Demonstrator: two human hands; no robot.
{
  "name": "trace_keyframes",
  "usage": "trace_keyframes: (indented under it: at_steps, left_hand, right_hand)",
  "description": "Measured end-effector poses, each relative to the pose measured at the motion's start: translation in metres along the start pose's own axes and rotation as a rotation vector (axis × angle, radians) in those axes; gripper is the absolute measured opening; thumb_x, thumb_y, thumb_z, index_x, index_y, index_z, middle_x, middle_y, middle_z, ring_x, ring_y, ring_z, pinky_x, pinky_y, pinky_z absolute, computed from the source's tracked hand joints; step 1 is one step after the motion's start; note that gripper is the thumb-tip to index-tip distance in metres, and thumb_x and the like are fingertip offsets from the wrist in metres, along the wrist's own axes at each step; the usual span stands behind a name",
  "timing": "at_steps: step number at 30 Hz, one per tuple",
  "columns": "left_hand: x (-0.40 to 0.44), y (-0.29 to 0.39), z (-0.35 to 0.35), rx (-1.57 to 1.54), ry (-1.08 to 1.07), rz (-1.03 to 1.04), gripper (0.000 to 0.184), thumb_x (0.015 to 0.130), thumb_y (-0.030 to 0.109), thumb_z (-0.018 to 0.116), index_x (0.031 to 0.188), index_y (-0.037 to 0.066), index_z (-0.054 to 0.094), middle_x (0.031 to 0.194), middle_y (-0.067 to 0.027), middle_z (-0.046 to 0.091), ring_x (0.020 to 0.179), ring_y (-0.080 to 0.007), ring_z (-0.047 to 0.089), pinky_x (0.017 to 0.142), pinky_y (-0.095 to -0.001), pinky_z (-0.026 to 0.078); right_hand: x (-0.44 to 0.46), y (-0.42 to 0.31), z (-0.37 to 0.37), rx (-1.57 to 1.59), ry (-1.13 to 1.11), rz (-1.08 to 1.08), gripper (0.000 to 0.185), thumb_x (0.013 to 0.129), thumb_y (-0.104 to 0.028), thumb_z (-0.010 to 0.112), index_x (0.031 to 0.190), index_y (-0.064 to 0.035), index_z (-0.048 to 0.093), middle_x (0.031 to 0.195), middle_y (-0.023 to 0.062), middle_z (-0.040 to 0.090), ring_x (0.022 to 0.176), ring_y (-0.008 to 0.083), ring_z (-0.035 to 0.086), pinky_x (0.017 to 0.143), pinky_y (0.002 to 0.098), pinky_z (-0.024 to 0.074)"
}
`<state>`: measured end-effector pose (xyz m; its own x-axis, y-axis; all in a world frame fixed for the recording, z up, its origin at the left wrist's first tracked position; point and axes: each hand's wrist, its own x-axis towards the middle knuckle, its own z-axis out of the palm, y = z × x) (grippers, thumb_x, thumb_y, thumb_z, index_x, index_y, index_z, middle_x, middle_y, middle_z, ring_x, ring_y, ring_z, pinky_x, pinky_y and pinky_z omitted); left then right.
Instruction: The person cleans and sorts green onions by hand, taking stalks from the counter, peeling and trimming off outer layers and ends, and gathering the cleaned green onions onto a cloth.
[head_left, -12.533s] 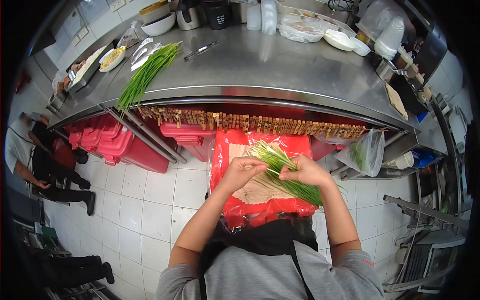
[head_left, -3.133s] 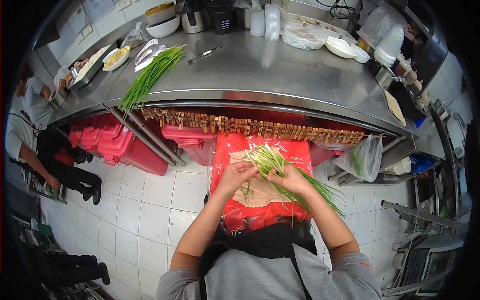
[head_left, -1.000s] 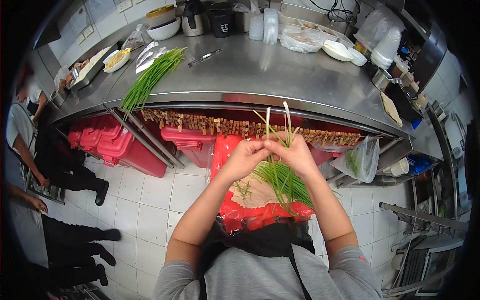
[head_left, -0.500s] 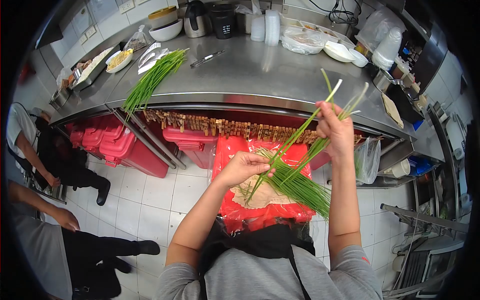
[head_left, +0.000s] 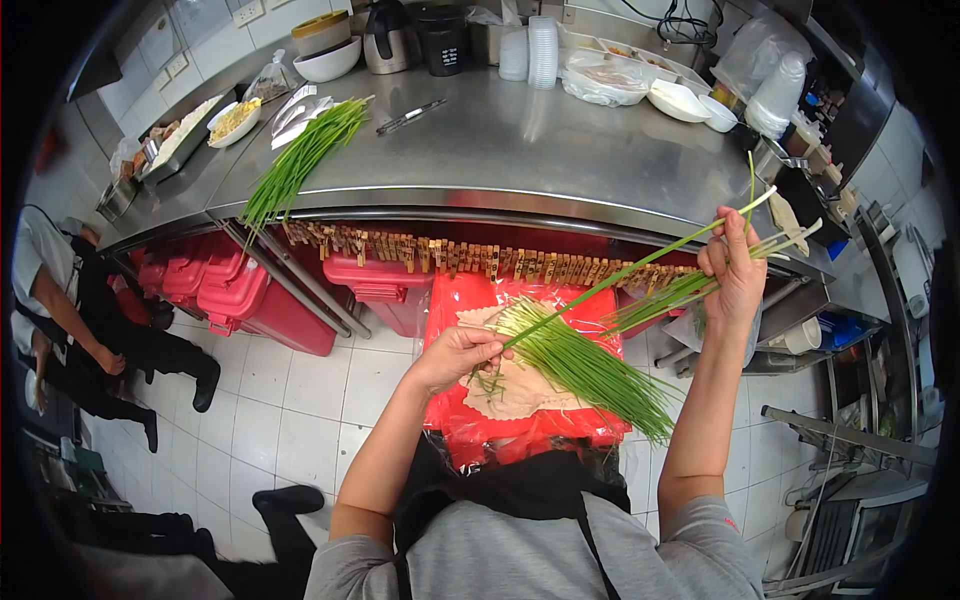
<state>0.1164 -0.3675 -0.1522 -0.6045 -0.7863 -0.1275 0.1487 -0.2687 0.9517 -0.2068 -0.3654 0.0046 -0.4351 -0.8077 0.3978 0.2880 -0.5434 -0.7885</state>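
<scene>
Head view, right hand [head_left: 733,270] (raised), holding green stalks [head_left: 668,296]

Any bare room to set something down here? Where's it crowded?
Widest: mid steel counter, bordered by the pen, bagged dish and front edge. Smaller: far-left corner of the red plastic, beside the tan cloth. Crowded: the counter's back edge, and the greens pile, where left hand and right hand stretch green stalks above.

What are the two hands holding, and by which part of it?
Green stalks: the right hand grips several near their pale ends, and the left hand pinches the green end of at least one.
</scene>
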Motion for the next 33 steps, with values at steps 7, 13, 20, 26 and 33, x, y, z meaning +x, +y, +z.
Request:
trace_keyframes:
  at_steps: [7,13,20,26,33]
  left_hand:
    - [0.013,-0.014,-0.007,-0.214,0.238,-0.010,0.014,0.088,0.015,0.060,0.089,0.002,0.065,0.075,-0.0004,0.062,0.063,-0.0061,0.054,0.060,-0.0195,0.045]
    - [0.022,-0.045,-0.025,-0.340,0.461,-0.076,0.015,0.088,0.017,0.060,0.086,0.003,0.066,0.075,-0.0008,0.062,0.062,-0.0052,0.053,0.059,-0.0200,0.045]
    - [0.018,-0.064,-0.013,0.431,0.216,-0.164,0.026,0.085,0.021,0.066,0.099,-0.001,0.064,0.088,-0.0042,0.066,0.087,-0.0151,0.061,0.078,-0.0268,0.047]
    - [0.021,-0.007,0.026,0.599,0.162,0.319,0.036,0.088,0.014,0.060,0.120,-0.002,0.052,0.125,-0.0106,0.051,0.115,-0.0186,0.050,0.096,-0.0302,0.040]
    - [0.031,0.037,0.069,0.027,0.025,0.270,0.023,0.093,0.016,0.054,0.105,-0.002,0.062,0.092,-0.0076,0.066,0.088,-0.0161,0.063,0.083,-0.0287,0.049]
  right_hand:
    - [-0.018,0.007,0.006,-0.015,-0.108,-0.170,0.020,0.091,-0.016,0.058,0.097,0.0026,0.060,0.067,-0.0024,0.052,0.045,0.0008,0.028,0.044,0.0193,0.0263]
    - [-0.022,-0.018,0.010,0.062,-0.047,-0.234,0.020,0.094,-0.018,0.051,0.095,-0.0006,0.059,0.070,-0.0014,0.050,0.044,0.0011,0.026,0.043,0.0192,0.0254]
    - [-0.030,-0.001,0.013,-0.050,-0.267,0.262,0.019,0.091,-0.021,0.057,0.088,-0.0030,0.061,0.055,-0.0062,0.043,0.042,0.0017,0.026,0.040,0.0192,0.0236]
    - [-0.048,0.044,0.033,-0.168,-0.382,0.524,0.012,0.082,-0.015,0.068,0.080,-0.0033,0.065,0.056,-0.0051,0.051,0.042,0.0019,0.035,0.039,0.0186,0.0234]
    - [-0.065,0.060,0.059,-0.235,-0.473,0.532,0.015,0.080,-0.013,0.071,0.084,0.0000,0.064,0.064,0.0007,0.058,0.049,0.0055,0.050,0.042,0.0181,0.0349]
